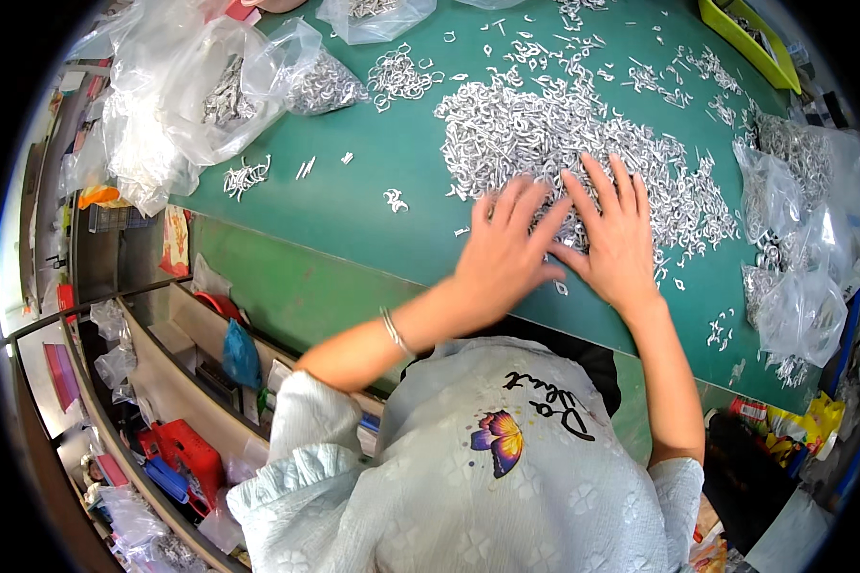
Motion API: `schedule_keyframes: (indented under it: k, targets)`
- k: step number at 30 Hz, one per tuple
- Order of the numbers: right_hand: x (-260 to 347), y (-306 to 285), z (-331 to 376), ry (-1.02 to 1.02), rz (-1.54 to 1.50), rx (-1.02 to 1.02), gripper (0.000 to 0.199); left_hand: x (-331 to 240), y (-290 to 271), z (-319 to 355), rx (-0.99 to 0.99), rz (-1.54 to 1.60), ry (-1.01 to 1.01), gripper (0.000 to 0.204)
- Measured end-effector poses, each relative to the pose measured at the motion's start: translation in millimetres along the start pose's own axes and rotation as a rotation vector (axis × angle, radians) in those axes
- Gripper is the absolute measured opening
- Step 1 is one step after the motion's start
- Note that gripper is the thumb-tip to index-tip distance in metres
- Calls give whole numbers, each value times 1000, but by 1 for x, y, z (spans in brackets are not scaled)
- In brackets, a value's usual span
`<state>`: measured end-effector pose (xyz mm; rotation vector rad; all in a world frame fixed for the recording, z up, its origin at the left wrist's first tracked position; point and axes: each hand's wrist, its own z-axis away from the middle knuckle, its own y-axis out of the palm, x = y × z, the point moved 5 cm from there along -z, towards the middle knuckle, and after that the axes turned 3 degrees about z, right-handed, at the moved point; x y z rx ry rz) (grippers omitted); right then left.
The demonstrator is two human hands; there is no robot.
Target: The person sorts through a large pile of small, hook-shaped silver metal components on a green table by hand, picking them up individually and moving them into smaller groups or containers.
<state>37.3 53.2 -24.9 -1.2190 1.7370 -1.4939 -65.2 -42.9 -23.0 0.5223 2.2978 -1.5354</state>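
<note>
A wide heap of small silver metal hooks (545, 134) lies spread on the green table (354, 201). My left hand (503, 256) lies flat on the near edge of the heap, fingers spread, with a thin bracelet on its wrist. My right hand (613, 234) rests palm down beside it on the same hooks, fingers apart, thumb touching the left hand. Neither hand grips anything.
Clear plastic bags (201, 95) holding metal parts pile at the table's left; more bags (798, 239) sit at the right. A yellow tray (747, 43) stands at the far right corner. Small hook clusters (247, 176) lie apart on the left. Shelves with red boxes (186, 449) are below left.
</note>
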Motion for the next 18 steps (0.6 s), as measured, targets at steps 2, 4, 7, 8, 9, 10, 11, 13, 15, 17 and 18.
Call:
schedule_keyframes:
  k: [2,4,7,8,9,10,11,13,15,17,18]
  targets:
    - [-6,1,-3,-1,18,9,80,16,9,-16,77,-157,70,83]
    - [-11,2,-8,-5,27,-7,79,22,16,-25,105,-195,118,83]
    - [-19,4,-19,-11,42,-19,76,30,23,-35,88,-242,157,80]
    - [-24,5,-23,-12,54,-36,74,32,26,-41,74,-254,164,79]
    - [-31,5,-27,-6,81,-42,73,34,30,-49,58,-266,175,78]
    - [-39,6,-31,-2,108,-47,73,35,33,-58,19,-276,185,72]
    - [-47,7,-36,2,134,-53,73,37,35,-68,0,-291,178,70]
    - [-65,10,-48,11,146,-76,69,43,36,-89,-47,-330,156,67]
    - [-77,10,-58,7,125,-88,67,51,40,-98,-50,-267,155,57]
    - [-79,13,-56,14,79,-60,62,56,46,-100,13,-252,159,54]
    - [-77,15,-50,12,69,-33,61,58,47,-102,8,-255,160,54]
